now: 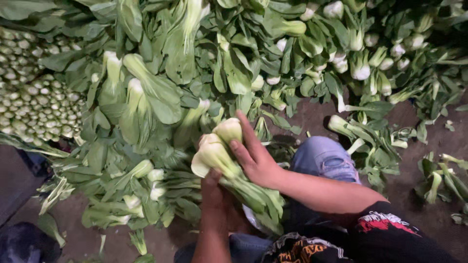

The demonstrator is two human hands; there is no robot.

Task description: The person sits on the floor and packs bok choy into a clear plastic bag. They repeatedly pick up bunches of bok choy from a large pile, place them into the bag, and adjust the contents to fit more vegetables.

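**Two hands gather a bunch of bok choy**

The right hand (256, 158) lies across the bunch of bok choy (229, 165), its fingers spread flat and pressing on the pale stalk ends, probably so the heads stay together. The left hand (213, 187) comes from below; its grip is mostly hidden under the leaves, but it seems closed around the bunch to carry it. The bunch is held above the person's knee in blue jeans (324, 158). Beyond the hands, a large heap of loose bok choy (161, 83) covers the ground. To the far left of the grip, stacked heads (34, 102) show their cut ends. Scattered leaves (438, 178) lie right on the dark floor (419, 209).
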